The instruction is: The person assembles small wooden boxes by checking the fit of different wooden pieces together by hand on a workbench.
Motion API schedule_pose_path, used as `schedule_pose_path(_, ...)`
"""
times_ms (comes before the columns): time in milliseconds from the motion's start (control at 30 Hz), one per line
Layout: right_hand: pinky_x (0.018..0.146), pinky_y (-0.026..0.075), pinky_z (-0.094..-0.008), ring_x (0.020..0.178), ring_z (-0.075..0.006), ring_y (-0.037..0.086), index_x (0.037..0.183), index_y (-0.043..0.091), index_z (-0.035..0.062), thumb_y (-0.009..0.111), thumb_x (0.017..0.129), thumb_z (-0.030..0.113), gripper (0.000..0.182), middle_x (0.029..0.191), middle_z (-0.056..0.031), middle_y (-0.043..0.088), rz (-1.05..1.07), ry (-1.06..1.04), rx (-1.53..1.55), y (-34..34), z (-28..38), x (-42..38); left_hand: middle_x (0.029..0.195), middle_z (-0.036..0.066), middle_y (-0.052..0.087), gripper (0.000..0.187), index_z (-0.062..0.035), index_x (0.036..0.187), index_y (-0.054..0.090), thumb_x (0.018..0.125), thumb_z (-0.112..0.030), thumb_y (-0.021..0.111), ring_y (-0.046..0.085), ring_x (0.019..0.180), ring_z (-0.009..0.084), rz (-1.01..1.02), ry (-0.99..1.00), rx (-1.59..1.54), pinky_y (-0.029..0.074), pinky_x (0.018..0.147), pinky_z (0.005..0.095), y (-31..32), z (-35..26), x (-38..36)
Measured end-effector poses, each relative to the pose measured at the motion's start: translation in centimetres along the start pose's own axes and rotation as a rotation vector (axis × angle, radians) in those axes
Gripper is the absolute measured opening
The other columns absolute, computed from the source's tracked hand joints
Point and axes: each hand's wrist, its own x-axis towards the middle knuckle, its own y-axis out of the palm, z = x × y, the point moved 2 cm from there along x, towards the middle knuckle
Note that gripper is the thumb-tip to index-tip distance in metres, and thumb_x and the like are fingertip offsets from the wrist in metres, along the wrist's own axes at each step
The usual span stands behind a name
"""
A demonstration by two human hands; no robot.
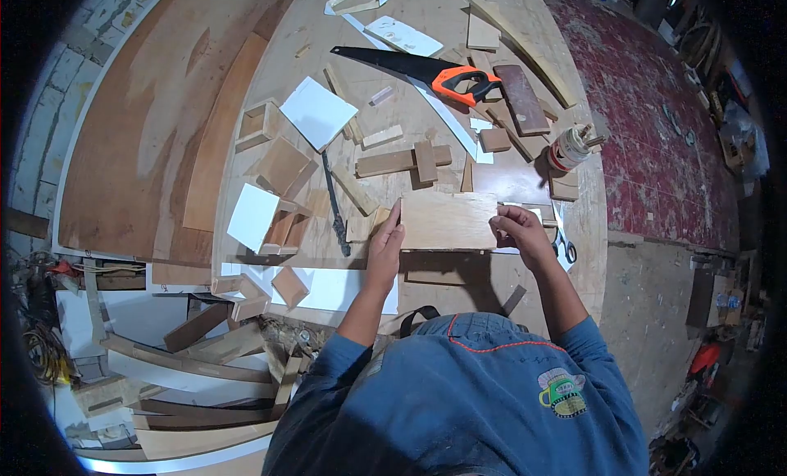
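Note:
A flat rectangular wooden piece (449, 220) is held up in front of my body, over the near part of the workbench. My left hand (385, 248) grips its left edge, with the thumb along the near side. At the right edge, my right hand (520, 230) pinches the piece near its corner. Beyond it lie a small wooden cross-shaped pair of blocks (424, 161) and a dark sheet partly hidden behind the piece. Scissors (564, 240) lie just right of my right hand, partly covered by it.
An orange-handled saw (418, 69) lies across the workbench (283, 66). A jar with brushes (569, 148) stands near the right edge. Small wooden boxes (287, 166), white-topped pieces (318, 113) and a brown block (521, 99) lie around. Offcuts (205, 369) are piled at lower left.

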Motion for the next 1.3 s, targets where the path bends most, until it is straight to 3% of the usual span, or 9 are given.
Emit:
schedule_pose_path(267, 0.056, 0.045, -0.0207, 0.062, -0.0049, 0.052, 0.083, 0.06, 0.0082, 0.063, 0.084, 0.018, 0.01, 0.07, 0.0044, 0.055, -0.023, -0.03, -0.018, 0.9, 0.3, 0.1, 0.121, 0.005, 0.052, 0.048, -0.0058, 0.139, 0.034, 0.092, -0.013, 0.042, 0.044, 0.102, 0.0082, -0.035, 0.04, 0.091, 0.032, 0.093, 0.0219, -0.2, 0.6, 0.1)
schedule_pose_path(600, 0.057, 0.045, -0.0206, 0.063, -0.005, 0.052, 0.08, 0.058, 0.0102, 0.063, 0.082, 0.016, 0.008, 0.069, 0.0047, 0.054, -0.018, 0.0, -0.004, 0.9, 0.2, 0.4, 0.137, 0.012, 0.042, 0.047, -0.0035, 0.138, 0.035, 0.092, -0.011, 0.041, 0.039, 0.123, 0.0144, -0.029, 0.045, 0.06, 0.026, 0.103, 0.0252, -0.1, 0.6, 0.1)
schedule_pose_path(667, 0.058, 0.044, -0.0206, 0.063, -0.0046, 0.051, 0.08, 0.058, 0.0111, 0.062, 0.082, 0.016, 0.007, 0.069, 0.0053, 0.053, -0.03, 0.026, 0.025, 1.0, 0.3, 0.4, 0.143, 0.013, 0.034, 0.05, 0.0008, 0.139, 0.03, 0.092, -0.014, 0.042, 0.03, 0.132, 0.0197, 0.008, 0.019, 0.021, 0.019, 0.108, 0.0289, -0.1, 0.8, 0.2)
schedule_pose_path(933, 0.059, 0.043, -0.0206, 0.063, -0.0037, 0.047, 0.078, 0.056, 0.0139, 0.06, 0.082, 0.017, 0.007, 0.069, 0.0071, 0.049, -0.006, 0.093, 0.075, 0.6, -0.2, 0.9, 0.143, 0.012, 0.034, 0.049, 0.0002, 0.139, 0.03, 0.094, -0.015, 0.041, 0.03, 0.132, 0.0192, 0.007, 0.031, 0.064, 0.019, 0.108, 0.0286, -0.3, 1.4, 0.2)
schedule_pose_path(1033, 0.059, 0.043, -0.0204, 0.063, -0.0032, 0.048, 0.084, 0.059, 0.0133, 0.06, 0.082, 0.018, 0.005, 0.071, 0.0073, 0.051, 0.0, 0.102, 0.071, 0.8, 0.2, 0.5, 0.143, 0.012, 0.033, 0.049, -0.0004, 0.139, 0.03, 0.095, -0.017, 0.041, 0.029, 0.133, 0.0192, 0.018, 0.04, 0.054, 0.018, 0.108, 0.0284, -0.2, 1.0, 0.1)
schedule_pose_path(1100, 0.058, 0.043, -0.0196, 0.063, -0.0026, 0.048, 0.092, 0.061, 0.0125, 0.063, 0.08, 0.018, 0.013, 0.072, 0.0076, 0.053, -0.019, 0.104, 0.048, 1.2, 0.5, 0.0, 0.143, 0.012, 0.033, 0.048, -0.0007, 0.139, 0.03, 0.095, -0.018, 0.041, 0.029, 0.133, 0.0191, 0.022, 0.039, 0.04, 0.018, 0.108, 0.0284, 0.0, 0.9, 0.1)
schedule_pose_path(1200, 0.058, 0.042, -0.0186, 0.063, -0.0019, 0.049, 0.098, 0.062, 0.0127, 0.066, 0.078, 0.019, 0.022, 0.073, 0.0081, 0.054, 0.027, 0.074, -0.011, 0.9, 0.2, -0.3, 0.136, 0.011, 0.044, 0.047, -0.0025, 0.138, 0.034, 0.092, -0.01, 0.04, 0.04, 0.123, 0.015, -0.045, 0.067, 0.086, 0.027, 0.102, 0.0257, 0.0, 0.9, 0.1)
schedule_pose_path(1300, 0.057, 0.041, -0.0178, 0.063, -0.0014, 0.049, 0.094, 0.061, 0.0139, 0.066, 0.078, 0.017, 0.018, 0.071, 0.0085, 0.054, 0.018, 0.086, -0.009, 1.0, 0.2, -0.5, 0.137, 0.011, 0.042, 0.048, -0.0033, 0.138, 0.034, 0.092, -0.01, 0.04, 0.038, 0.125, 0.015, -0.049, 0.073, 0.069, 0.026, 0.104, 0.0262, 0.0, 1.1, 0.1)
